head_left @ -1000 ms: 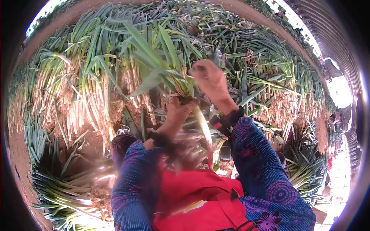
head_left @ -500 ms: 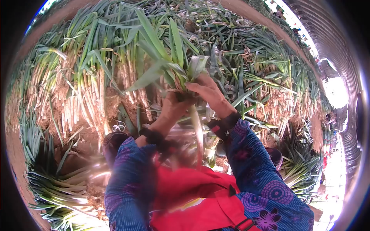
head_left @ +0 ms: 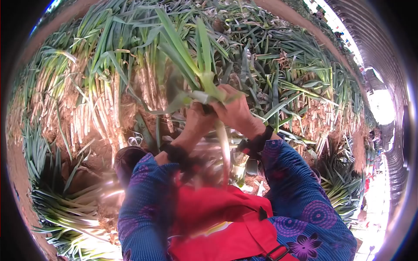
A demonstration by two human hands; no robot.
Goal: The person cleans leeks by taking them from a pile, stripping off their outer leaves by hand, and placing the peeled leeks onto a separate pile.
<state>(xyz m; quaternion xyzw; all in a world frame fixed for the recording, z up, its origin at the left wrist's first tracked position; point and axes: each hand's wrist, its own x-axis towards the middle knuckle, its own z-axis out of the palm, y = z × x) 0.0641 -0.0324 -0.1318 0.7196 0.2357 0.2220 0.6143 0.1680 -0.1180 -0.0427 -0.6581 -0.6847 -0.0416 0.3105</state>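
A leek (head_left: 224,145) stands upright in front of me, its pale stalk hanging toward the red apron (head_left: 222,217) and its green leaves pointing up and away. My left hand (head_left: 199,121) is closed around it just below the leaves. Against it, my right hand (head_left: 235,108) pinches at the leaf base, where a folded-down outer leaf (head_left: 185,99) hangs to the left, blurred. The fingertips of both hands are partly hidden by the leaves and by each other.
Rows of leeks with roots (head_left: 100,95) lie at the left and far side, more at the right (head_left: 313,108). A pile of cleaner leeks (head_left: 74,213) lies at lower left, another (head_left: 344,187) at lower right. Loose leaf scraps cover the ground between.
My right hand has shifted closer to the left one and turned over the leaf base. The outer leaves there have been pulled downward, baring a smoother pale green neck on the leek.
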